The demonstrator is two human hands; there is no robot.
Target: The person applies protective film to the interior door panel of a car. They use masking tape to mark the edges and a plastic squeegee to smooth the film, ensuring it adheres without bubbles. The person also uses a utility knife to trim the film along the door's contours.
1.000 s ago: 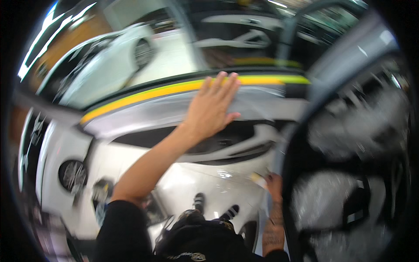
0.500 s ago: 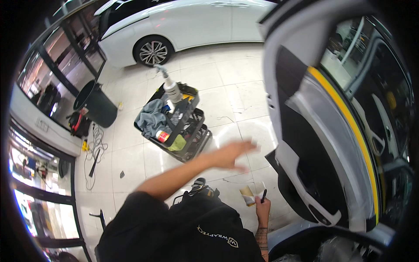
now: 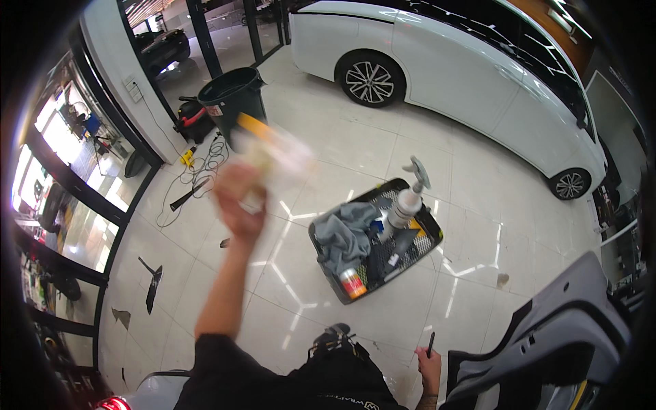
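Note:
My left hand (image 3: 239, 205) is raised left of centre, blurred, closed on a pale sheet (image 3: 277, 154) with a yellow strip, which hides part of a green bin (image 3: 232, 89). At the lower right my right hand (image 3: 427, 369) grips a slim black tool (image 3: 430, 345) upright, beside an open grey car door (image 3: 547, 321). In front of me stands a black cart (image 3: 424, 242) carrying a grey cloth (image 3: 345, 232), a white spray bottle (image 3: 408, 203) and a red-labelled can (image 3: 352, 281).
A white car (image 3: 465, 82) stands across the back. A red-and-black vacuum (image 3: 191, 126), cables and a yellow plug (image 3: 188, 157) lie by the wall. Glass doors (image 3: 75, 198) line the left. A black piece (image 3: 154, 290) and small scraps lie on the tiled floor.
My view has swung left from the door's window to the cart and bin. My left hand left the door and now holds the sheet earlier in my right hand, which keeps the black tool.

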